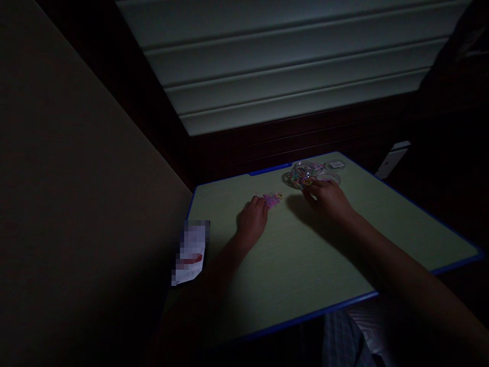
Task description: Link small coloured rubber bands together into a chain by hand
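On the table, a small pile of pink and purple bands (272,200) lies with a yellow one at its edge. My left hand (254,219) rests against the near left side of this pile, fingers curled; whatever they may pinch is hidden. A clear round container (296,178) farther back holds small multicoloured rings that look like elastic hair bands. At its front right edge is my right hand (329,198), thumb and fingers drawn together. Dim light hides what, if anything, sits between those fingertips.
Beside the container stand a clear dish (329,177) and a clear lid with a white label (337,164). A dark-edged phone-like object (193,252) with a blurred bright face is at the table's left edge. The pale table (305,265) has a blue rim; a wall rises on the left.
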### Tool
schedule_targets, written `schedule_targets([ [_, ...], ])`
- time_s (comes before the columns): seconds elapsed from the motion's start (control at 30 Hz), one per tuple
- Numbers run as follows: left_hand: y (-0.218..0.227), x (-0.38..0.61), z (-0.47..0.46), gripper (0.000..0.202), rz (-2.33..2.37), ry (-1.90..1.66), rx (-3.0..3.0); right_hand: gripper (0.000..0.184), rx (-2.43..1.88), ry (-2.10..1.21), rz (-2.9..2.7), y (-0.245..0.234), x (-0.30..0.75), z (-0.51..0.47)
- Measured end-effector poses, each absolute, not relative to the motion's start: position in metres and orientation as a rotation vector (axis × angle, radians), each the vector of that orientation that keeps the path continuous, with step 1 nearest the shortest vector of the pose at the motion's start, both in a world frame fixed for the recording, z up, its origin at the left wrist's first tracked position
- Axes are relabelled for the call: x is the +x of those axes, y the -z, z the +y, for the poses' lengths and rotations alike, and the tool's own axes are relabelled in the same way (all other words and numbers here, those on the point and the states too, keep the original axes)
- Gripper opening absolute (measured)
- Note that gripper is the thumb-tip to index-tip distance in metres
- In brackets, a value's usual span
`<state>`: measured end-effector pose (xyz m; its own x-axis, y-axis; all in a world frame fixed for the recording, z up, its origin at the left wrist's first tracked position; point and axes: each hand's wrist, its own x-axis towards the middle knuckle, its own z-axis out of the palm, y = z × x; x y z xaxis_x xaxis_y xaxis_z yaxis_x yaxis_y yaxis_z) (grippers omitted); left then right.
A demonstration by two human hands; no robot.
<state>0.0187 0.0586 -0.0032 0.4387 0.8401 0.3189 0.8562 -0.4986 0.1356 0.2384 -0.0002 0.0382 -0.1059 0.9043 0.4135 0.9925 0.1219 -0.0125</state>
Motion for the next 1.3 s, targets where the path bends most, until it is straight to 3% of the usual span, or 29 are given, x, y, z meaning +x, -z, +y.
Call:
schedule_targets([
  [0.93, 0.001, 0.021, 0.057, 0.025, -1.524, 0.644, -2.601, 0.031, -1.809, 0.384, -2.120, -0.034, 0.237, 0.003],
  [1.3, 0.005, 0.023, 0.050, 0.030, -1.019, 0.567, -2.649, 0.030, -1.402, 0.041, -2.293, -0.026, 0.215, -0.002],
])
